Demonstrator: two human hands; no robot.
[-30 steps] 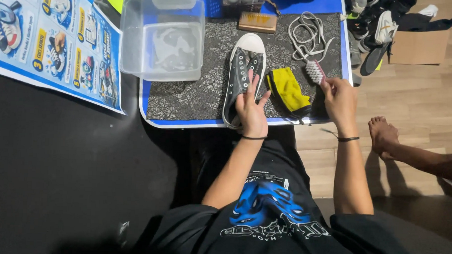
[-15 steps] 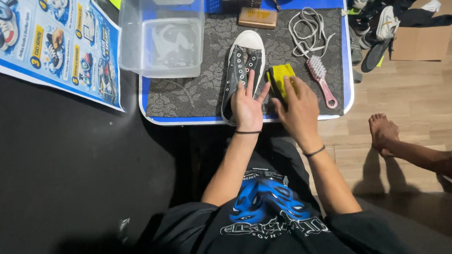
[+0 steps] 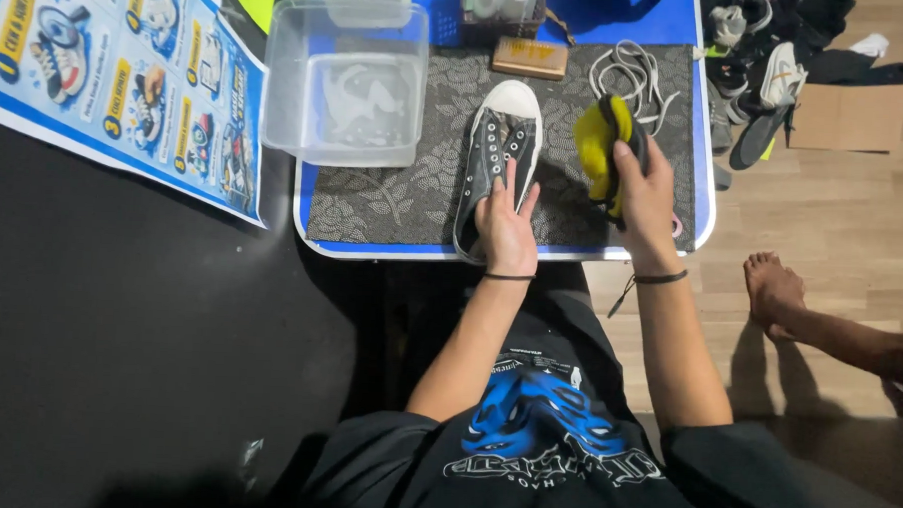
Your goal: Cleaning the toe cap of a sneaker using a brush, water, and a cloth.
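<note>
Our right hand (image 3: 646,186) grips a bunched yellow-and-black cloth (image 3: 601,149), lifted above the grey patterned mat (image 3: 394,187). Our left hand (image 3: 508,224) lies flat, fingers spread, on the black canvas sneaker (image 3: 497,145) beside a clear plastic tub (image 3: 345,85).

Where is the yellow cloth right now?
In the head view, the yellow cloth is held up in the right hand, just right of the black sneaker and in front of the white laces.
</note>
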